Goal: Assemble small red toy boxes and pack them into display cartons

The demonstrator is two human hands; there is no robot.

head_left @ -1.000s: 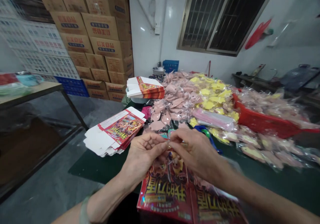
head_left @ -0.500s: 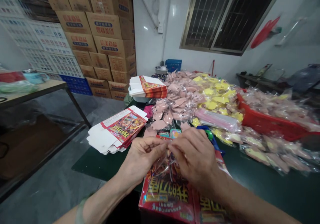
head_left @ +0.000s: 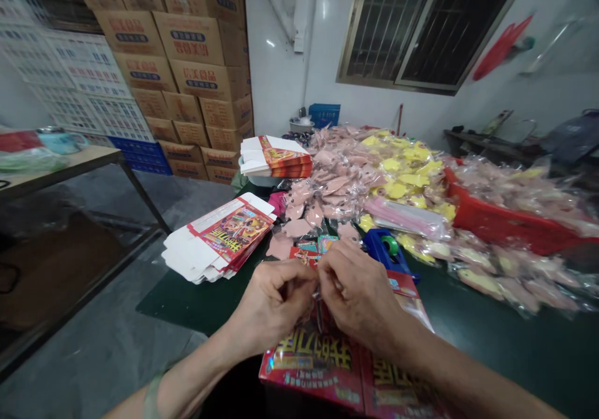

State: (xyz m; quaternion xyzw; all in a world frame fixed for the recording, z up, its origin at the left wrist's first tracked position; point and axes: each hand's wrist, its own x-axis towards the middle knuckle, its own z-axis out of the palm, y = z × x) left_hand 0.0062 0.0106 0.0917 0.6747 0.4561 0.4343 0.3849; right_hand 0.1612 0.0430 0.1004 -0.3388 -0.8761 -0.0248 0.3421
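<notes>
Close together over the red printed box point(head_left: 311, 369), my left hand point(head_left: 281, 303) and my right hand point(head_left: 358, 297) are both closed, with fingertips pinched. Whatever they pinch is mostly hidden; a thin, shiny sliver shows just below the fingertips. A second red box point(head_left: 393, 391) stands against the first, partly under my right forearm. Small colourful cards point(head_left: 307, 255) lie just beyond my fingers. A blue tape dispenser point(head_left: 384, 250) with a green roll sits beyond my right hand.
Flat printed cartons point(head_left: 224, 238) are stacked at the left, with another carton stack point(head_left: 276, 157) farther back. Bagged pink pieces point(head_left: 337, 169) and yellow pieces point(head_left: 407, 178) heap across the green table point(head_left: 515, 356). A red basket point(head_left: 505, 222) stands at right.
My fingertips have shifted slightly lower and curled in more. Clear plastic seen under my hands before is now largely covered. The tape dispenser shows more fully.
</notes>
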